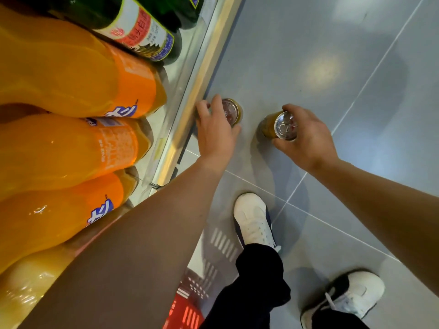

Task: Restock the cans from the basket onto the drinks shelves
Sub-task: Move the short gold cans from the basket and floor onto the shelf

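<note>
Holding one gold-sided aluminium can with a silver pull-tab lid (231,111), the left hand (215,131) had its fingers curled over the rim, just beside the metal shelf edge (190,100). The right hand (306,136) gripped a second matching gold can (281,125), well clear of the shelf. A red plastic basket (187,314) sat low by the legs. Risk noted: the top-rim grip looked shallow; knocking the shelf edge or the large orange soda bottles (71,143) could dislodge a can onto the grey floor tiles (356,67).
</note>
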Motion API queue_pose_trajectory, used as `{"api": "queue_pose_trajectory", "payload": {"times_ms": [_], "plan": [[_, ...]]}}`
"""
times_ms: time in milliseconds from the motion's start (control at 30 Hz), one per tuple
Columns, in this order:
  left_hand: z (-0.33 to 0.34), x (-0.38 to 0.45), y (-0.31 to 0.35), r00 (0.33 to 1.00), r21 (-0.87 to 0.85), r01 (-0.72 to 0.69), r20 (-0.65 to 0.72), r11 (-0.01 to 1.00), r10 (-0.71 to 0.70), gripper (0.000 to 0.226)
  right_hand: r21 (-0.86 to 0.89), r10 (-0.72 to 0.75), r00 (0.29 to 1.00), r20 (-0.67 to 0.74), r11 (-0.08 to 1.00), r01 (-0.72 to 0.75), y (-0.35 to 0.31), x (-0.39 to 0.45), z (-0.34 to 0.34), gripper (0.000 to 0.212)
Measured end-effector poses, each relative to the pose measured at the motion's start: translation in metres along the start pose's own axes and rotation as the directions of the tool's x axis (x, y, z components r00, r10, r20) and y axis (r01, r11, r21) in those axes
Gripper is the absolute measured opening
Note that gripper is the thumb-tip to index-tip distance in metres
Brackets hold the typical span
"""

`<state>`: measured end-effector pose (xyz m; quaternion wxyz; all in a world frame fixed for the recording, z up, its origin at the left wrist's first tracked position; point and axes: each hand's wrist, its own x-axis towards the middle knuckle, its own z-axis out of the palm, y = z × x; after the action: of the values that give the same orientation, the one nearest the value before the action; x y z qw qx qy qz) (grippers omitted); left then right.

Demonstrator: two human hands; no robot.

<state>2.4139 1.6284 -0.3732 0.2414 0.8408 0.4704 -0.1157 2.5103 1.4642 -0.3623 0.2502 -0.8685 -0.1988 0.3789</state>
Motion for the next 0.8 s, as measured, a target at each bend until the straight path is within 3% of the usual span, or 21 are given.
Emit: {"api": "queue_pose_trajectory", "payload": {"times_ms": [167,333,600,800], "plan": [[-0.007,-0.003,0.006,0.996,-0.081,0.079,0.051,0.994,-0.075,0.074,0.016,0.003,1.0,0.006,1.0,-0.003,-0.009,-0.011,-0.008,0.078],[-0.058,-0.061,0.015,0.987,-0.22,0.161,0.067,0.962,-0.149,0.075,-0.039,-0.012,1.0,0.024,0.999,0.013,-0.034,-0.057,-0.055,0.074],[-0.219,-0.227,0.042,0.985,-0.268,0.173,0.063,0.948,-0.162,0.076,-0.138,-0.138,0.986,0.092,0.979,0.15,-0.113,-0.197,-0.169,0.071],[-0.334,-0.386,0.076,0.984,-0.31,0.175,0.017,0.935,-0.178,0.074,-0.178,-0.319,0.938,0.134,0.923,0.34,-0.193,-0.336,-0.254,0.069]]}}
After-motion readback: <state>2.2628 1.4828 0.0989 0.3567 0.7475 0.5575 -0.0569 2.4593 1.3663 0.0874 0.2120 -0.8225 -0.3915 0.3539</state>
